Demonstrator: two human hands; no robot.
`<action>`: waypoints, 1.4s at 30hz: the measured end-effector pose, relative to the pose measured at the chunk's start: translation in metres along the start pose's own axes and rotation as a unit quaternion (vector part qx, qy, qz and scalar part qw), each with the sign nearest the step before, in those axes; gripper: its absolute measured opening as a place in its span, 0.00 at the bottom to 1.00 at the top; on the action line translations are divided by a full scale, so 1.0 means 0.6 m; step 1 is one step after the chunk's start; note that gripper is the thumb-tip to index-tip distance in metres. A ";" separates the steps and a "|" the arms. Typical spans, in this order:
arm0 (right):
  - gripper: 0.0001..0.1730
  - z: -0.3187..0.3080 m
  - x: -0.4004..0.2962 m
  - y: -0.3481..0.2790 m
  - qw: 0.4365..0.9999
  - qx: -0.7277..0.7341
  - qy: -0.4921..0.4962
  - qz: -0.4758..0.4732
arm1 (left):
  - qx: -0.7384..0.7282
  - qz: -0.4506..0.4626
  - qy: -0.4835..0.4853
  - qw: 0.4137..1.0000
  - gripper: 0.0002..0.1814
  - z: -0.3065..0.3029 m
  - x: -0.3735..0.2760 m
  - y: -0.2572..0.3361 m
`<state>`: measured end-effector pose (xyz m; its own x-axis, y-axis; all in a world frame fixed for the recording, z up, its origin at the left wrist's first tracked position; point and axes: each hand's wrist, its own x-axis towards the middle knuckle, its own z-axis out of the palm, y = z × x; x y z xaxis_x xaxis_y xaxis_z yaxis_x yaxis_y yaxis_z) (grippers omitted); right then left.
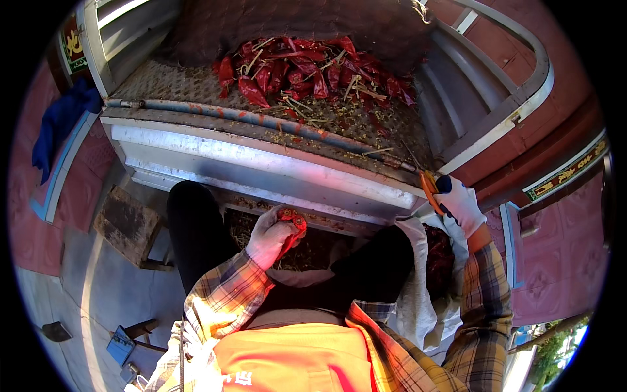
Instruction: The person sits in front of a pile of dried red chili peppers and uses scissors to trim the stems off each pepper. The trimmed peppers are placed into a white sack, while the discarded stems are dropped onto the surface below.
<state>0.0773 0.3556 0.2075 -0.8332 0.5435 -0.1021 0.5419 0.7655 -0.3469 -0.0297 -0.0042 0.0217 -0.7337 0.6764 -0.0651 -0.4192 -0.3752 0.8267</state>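
My left hand (272,235), in a pale work glove, grips a small bunch of red chili peppers (294,226) in front of my lap. The stem ends of the peppers face up, out of the fist. Over to the right, my right hand (458,203) wears a white glove with dark blue patches. It holds an orange-handled tool (429,192), apparently scissors, by the corner of a metal truck bed (181,85). Its blades are hard to make out. A heap of dried red chili peppers (303,73) lies on the bed, with loose stems and seeds around it.
A dark quilted cover (294,19) lies behind the heap. By my right leg stands a whitish sack (414,274) with dark red peppers (438,259) inside. Cut stems (296,264) lie between my knees. To the left are a worn wooden stool (126,215) and blue cloth (63,117).
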 end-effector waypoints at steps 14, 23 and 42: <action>0.41 0.157 -0.216 -0.064 0.679 0.464 -0.569 -0.011 | -0.036 0.078 -0.005 0.996 0.22 -0.017 0.003 -0.012; 0.39 0.158 -0.228 -0.073 0.604 0.579 -0.544 0.062 | 0.008 0.079 0.004 0.997 0.20 -0.019 0.003 -0.004; 0.26 0.230 -0.199 -0.049 -0.421 0.519 -0.405 0.623 | 0.057 0.115 0.044 0.991 0.15 -0.023 -0.001 -0.004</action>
<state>0.1455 0.2209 0.1014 -0.4582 -0.8873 0.0533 -0.1539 0.1383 0.9784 -0.0358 -0.0125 0.0122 -0.8486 0.5216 0.0878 -0.1763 -0.4353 0.8828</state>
